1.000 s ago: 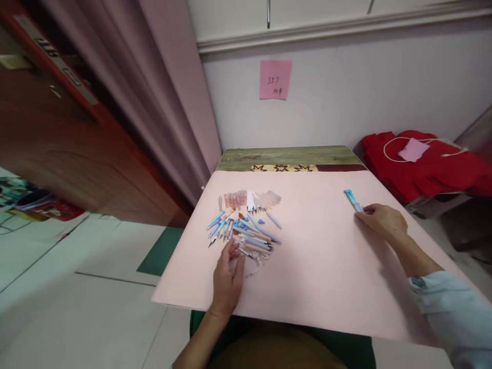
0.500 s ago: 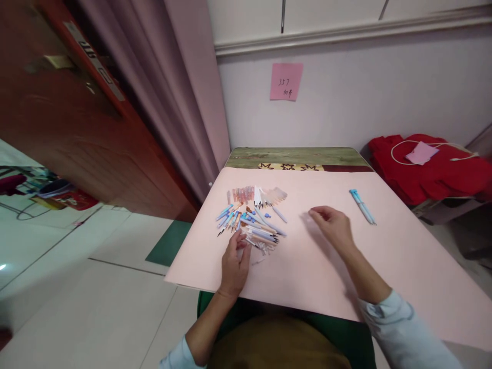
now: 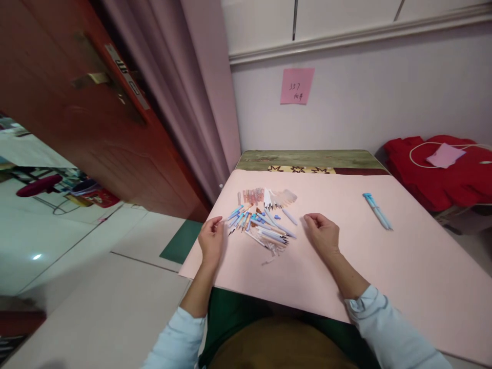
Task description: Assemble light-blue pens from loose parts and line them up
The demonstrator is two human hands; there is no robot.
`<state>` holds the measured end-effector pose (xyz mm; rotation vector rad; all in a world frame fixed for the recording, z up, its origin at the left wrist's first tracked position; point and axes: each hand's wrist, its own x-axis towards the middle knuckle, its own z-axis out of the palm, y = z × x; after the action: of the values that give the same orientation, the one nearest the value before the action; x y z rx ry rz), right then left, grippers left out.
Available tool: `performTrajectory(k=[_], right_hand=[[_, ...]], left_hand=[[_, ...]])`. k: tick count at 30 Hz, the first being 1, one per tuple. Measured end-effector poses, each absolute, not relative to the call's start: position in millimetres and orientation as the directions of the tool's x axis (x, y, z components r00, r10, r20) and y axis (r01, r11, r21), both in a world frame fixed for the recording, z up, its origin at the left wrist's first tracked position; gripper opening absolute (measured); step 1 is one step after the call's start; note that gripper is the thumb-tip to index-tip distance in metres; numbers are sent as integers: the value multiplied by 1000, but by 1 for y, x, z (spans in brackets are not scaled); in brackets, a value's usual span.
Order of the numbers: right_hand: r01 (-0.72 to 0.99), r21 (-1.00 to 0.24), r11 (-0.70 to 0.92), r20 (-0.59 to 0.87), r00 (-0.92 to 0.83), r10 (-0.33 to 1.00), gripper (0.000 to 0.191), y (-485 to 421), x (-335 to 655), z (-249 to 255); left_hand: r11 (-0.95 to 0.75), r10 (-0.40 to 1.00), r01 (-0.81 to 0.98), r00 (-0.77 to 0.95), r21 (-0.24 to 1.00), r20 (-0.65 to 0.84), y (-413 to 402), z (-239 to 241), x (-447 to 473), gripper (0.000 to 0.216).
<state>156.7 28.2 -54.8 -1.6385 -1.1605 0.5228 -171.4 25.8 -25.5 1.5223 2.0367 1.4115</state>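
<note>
A pile of pen parts lies on the pink table cover. In it are blue pen barrels, pale pen bodies with dark tips, reddish patterned tubes, white refills, clear caps and small clear pieces. At the pile's left edge is my left hand, its fingers drawn together; anything between them is hidden. My right hand is to the right of the pile, with thumb and fingers closed in a pinch. What it holds, if anything, is too small to make out.
A bundle of light-blue pens lies on the right side of the table. Behind are a green wood-patterned strip and a wall with a pink note. Red cloth is at the right; a brown door stands left.
My left hand has moved from the near side of the pile to its left edge, its fingers drawing together. My right hand has come closer to the pile. The view has shifted slightly left.
</note>
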Motion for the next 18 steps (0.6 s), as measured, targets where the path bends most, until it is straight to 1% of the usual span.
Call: performTrajectory(k=[2, 4, 6, 8, 11, 13, 15, 18], right_hand=[[452, -892, -27, 192, 432, 881, 34, 28, 156, -54], [454, -890, -36, 184, 431, 883, 35, 28, 156, -54], [455, -889, -45, 179, 438, 881, 36, 28, 156, -55], [467, -883, -51, 184, 445, 876, 39, 28, 157, -56], [517, -855, -40, 224, 438, 871, 39, 27, 156, -58], [576, -818, -12, 267, 397, 878, 36, 25, 150, -57], [631, -775, 32, 291, 313, 904, 31, 23, 140, -54], [681, -726, 92, 280, 172, 944, 26, 22, 118, -44]], left_hand=[[22, 838, 661, -421, 750, 347, 44, -29, -178, 29], [56, 849, 679, -419, 732, 324, 62, -33, -180, 27], [123, 874, 705, -411, 698, 260, 77, -36, -177, 27], [191, 903, 750, -388, 634, 186, 88, -36, -174, 26], [221, 926, 782, -355, 583, 125, 100, -34, -173, 19], [223, 938, 790, -333, 571, 94, 106, -31, -173, 15], [227, 951, 797, -306, 559, 50, 113, -29, -174, 13], [232, 965, 802, -261, 551, -25, 123, -26, -176, 14]])
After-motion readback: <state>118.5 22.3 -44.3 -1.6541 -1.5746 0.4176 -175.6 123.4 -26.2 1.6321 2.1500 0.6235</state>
